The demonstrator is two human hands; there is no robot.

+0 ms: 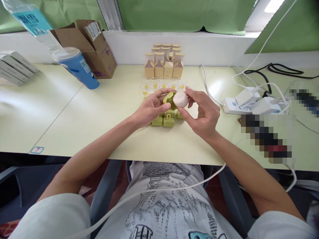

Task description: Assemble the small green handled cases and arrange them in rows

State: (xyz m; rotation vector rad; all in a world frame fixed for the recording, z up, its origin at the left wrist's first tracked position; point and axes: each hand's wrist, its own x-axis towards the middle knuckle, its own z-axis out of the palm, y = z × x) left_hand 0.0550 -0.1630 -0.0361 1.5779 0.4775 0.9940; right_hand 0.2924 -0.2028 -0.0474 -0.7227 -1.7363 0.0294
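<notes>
My left hand [152, 108] grips an open olive-green case [169, 98] between thumb and fingers, just above the table. My right hand [203, 113] pinches a pale pink rounded piece [180, 99] that touches the case's right side. Below the hands, several closed green cases [166, 121] lie in a cluster on the table. Behind them lies a row of small clear packets with yellow items [163, 86]. Farther back stand several small tan cardboard boxes [164, 64] with open tops.
A blue cup [79, 68] and a clear plastic bottle [32, 23] stand at the left, beside an open brown carton [93, 46] and stacked grey boxes [15, 66]. White power strips and cables [249, 101] lie at the right. A white cable crosses my lap [159, 191].
</notes>
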